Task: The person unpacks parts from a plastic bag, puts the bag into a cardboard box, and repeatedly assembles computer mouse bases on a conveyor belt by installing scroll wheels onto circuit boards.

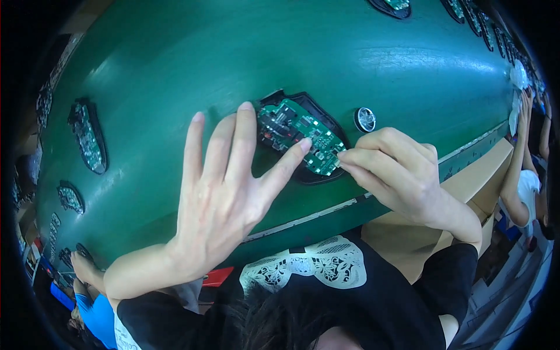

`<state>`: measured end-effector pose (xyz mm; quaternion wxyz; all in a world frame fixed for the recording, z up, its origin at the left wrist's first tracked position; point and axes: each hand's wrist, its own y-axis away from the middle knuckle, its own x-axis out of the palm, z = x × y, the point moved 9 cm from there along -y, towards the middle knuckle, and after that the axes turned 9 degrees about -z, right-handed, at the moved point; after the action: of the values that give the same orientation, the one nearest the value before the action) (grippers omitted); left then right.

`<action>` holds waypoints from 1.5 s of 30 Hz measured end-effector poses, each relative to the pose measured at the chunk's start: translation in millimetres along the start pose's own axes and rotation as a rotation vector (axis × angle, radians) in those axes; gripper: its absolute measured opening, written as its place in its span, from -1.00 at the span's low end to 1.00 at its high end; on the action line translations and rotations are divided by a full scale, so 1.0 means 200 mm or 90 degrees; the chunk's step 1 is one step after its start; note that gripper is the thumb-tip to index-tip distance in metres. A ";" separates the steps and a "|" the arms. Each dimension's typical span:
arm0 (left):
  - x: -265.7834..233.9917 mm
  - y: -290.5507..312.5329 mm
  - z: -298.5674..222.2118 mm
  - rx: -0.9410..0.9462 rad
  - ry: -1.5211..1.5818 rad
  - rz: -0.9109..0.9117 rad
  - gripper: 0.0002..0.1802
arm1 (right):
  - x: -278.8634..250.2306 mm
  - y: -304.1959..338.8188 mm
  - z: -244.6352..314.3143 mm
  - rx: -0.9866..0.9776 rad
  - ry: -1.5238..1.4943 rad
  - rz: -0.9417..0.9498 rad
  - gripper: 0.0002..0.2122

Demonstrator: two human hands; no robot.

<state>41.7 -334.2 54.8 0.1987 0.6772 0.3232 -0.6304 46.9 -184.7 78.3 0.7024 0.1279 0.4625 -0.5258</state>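
Note:
A green circuit board (303, 125) with black parts at its left end lies on a black curved plastic shell (318, 108), which looks like a computer mouse base. My left hand (221, 181) is open, its fingers spread. Its thumb tip touches the board's middle, and the fingertips reach past the board's left end. At the board's right end my right hand (399, 169) is closed in a pinch, thumb and fingertips together against the edge. Whatever sits between those fingertips is too small to make out. Just beyond the right hand stands a small black and silver wheel (365, 119).
Similar shells with boards lie on the green table (175, 64), such as one shell (88, 137) at left and another (392, 7) at the far edge. A cardboard box (478, 181) stands at the table's near right edge. Other people's arms (521, 128) show at both sides.

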 end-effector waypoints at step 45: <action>-0.05 -0.14 0.05 -0.251 0.651 -0.075 -0.19 | 0.00 0.02 0.02 0.265 -0.262 0.092 -0.61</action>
<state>15.6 -323.7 66.7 0.1039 0.8279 0.5279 -0.1585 52.2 -186.7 79.2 0.7755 0.1923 0.1823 -0.5730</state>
